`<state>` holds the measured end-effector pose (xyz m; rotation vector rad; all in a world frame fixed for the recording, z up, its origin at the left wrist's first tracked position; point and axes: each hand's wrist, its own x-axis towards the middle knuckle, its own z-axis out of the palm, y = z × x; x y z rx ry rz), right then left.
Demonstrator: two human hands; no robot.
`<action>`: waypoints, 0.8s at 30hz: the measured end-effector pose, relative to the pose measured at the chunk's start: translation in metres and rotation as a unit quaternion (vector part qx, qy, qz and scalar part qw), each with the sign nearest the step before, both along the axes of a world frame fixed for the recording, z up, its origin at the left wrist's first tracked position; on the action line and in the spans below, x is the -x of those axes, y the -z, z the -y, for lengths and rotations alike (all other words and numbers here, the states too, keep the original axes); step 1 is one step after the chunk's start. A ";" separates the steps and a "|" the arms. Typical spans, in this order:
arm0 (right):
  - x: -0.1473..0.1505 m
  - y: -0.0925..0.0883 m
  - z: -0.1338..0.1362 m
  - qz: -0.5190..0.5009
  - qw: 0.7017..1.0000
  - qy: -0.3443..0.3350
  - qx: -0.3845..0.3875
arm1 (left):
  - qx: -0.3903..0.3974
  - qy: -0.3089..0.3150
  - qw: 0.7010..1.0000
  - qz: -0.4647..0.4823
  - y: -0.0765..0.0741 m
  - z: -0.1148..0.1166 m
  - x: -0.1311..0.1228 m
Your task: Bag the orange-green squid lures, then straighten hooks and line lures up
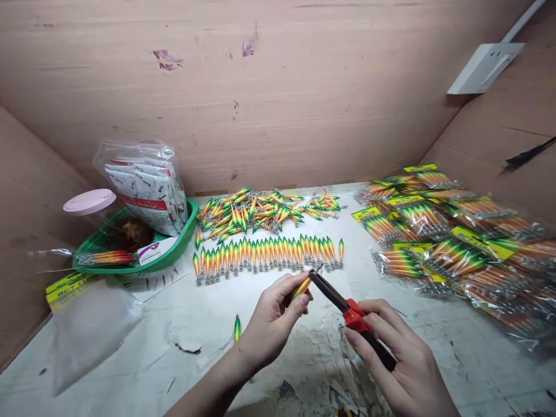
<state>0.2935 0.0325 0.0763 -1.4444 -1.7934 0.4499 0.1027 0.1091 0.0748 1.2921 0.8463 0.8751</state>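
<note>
Pinched between the thumb and fingers of my left hand (pixel 278 315) is a fishing lure (pixel 302 288) coloured orange, yellow and green. My right hand (pixel 402 353) is wrapped round the red and black handles of a pair of pliers (pixel 332 292). The tips of the pliers' jaws are at the lure's hook end, just beyond my left fingers. Behind my hands, a row of similar lures (pixel 260 253) lies side by side, hooks toward me. One more lure (pixel 237 329) lies by my left wrist, partly hidden by the forearm.
A loose heap of lures (pixel 260 211) lies at the back. Bagged lures (pixel 478 255) are piled at the right. A green basket (pixel 190 229) at the left holds packets (pixel 145 191) and a pink-lidded jar (pixel 90 202). An unfilled plastic bag (pixel 93 330) lies before it. Board walls (pixel 278 127) enclose the table.
</note>
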 end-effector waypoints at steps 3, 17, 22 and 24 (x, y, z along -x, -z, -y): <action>0.002 -0.001 0.000 0.016 1.000 0.002 -0.006 | 0.023 -0.012 0.999 -0.036 -0.001 0.003 0.001; -0.001 -0.008 -0.002 0.017 0.999 -0.023 -0.027 | -0.047 -0.032 0.995 -0.086 -0.007 0.004 0.003; -0.006 -0.010 -0.003 0.015 0.999 -0.047 -0.023 | -0.122 -0.016 0.984 -0.125 -0.009 0.003 0.005; -0.009 -0.011 -0.003 0.019 0.998 -0.054 -0.020 | -0.151 -0.009 0.977 -0.149 -0.009 0.003 0.006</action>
